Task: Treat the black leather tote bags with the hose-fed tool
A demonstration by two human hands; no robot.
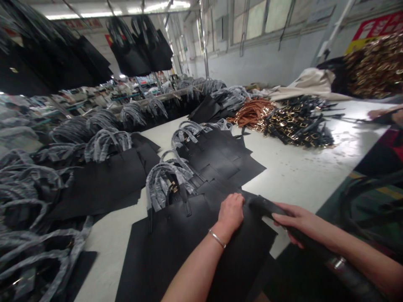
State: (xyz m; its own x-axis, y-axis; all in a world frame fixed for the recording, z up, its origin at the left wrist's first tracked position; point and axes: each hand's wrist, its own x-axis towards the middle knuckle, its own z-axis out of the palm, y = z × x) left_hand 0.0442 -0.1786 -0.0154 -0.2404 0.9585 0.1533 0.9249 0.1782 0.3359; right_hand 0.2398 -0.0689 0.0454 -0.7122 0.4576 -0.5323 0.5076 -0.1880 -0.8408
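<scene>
Black flat bag panels (170, 239) lie overlapped on the white table, with looped handles (157, 184) wrapped in clear plastic. My left hand (231, 212), a silver bangle at its wrist, rests on the nearest panels. Its fingers are curled closed, and their tips are hidden. In my right hand (292, 222) is a long black tube-like tool (267, 206) with a metal band (338, 263) farther down. The tool's tip points left over the panels, close to my left hand; whether it touches them I cannot tell.
More bag panels with wrapped handles (107, 144) fill the left side. Black straps with gold buckles (296, 123) and brown straps (253, 111) are heaped at the back right. Black bags (135, 54) hang overhead. Another person's arm (382, 113) reaches in at the right edge.
</scene>
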